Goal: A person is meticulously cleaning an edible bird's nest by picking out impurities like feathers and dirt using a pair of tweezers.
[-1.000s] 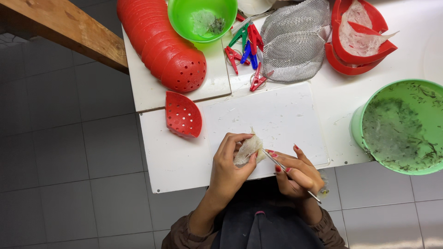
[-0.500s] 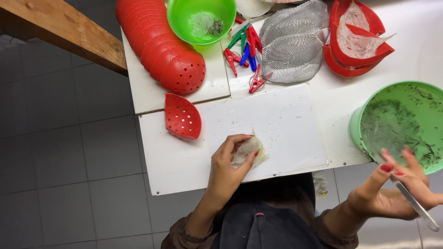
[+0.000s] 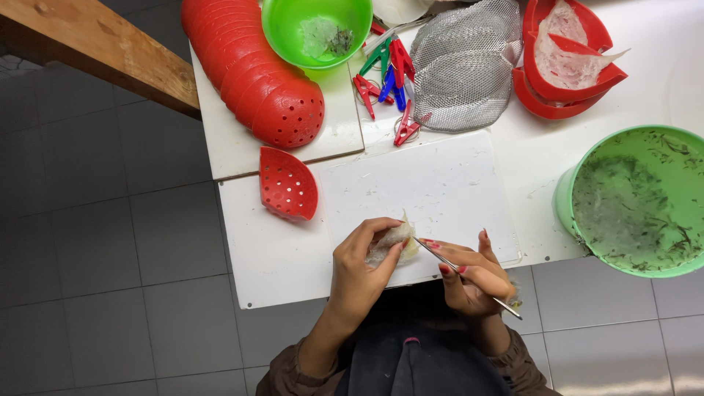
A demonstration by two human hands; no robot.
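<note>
Left hand [image 3: 363,268] is sitting lower centre of the frame, fingers curling closed around a pale fibrous lump [image 3: 392,242], thumb and fingertips clamping it from both sides. The lump is being held just above the near edge of the white board [image 3: 440,183] in the middle of the frame. Right hand [image 3: 473,275] is just right of it, fingers pinching together on thin metal tweezers [image 3: 466,275]; the tip end is pointing up-left and touching the lump, the back end is sticking out lower right past the hand. Nails are showing red polish.

Left of the board, one red perforated cup [image 3: 288,183] is lying on its own on the white table [image 3: 271,257]. Above it, a long nested stack of red perforated cups [image 3: 253,66] is running toward the upper left of the frame. Small green bowl [image 3: 317,29] at top centre is holding a bit of pale and dark stuff. Coloured clothespins [image 3: 387,81] are lying in a loose bunch just below-right of it, touching a grey mesh bag [image 3: 462,66]. Upper right: red cups holding pale pieces [image 3: 568,55]. Right edge: large green basin [image 3: 638,198] is holding water with dark specks. A wooden beam [image 3: 95,51] is crossing the upper left corner.
</note>
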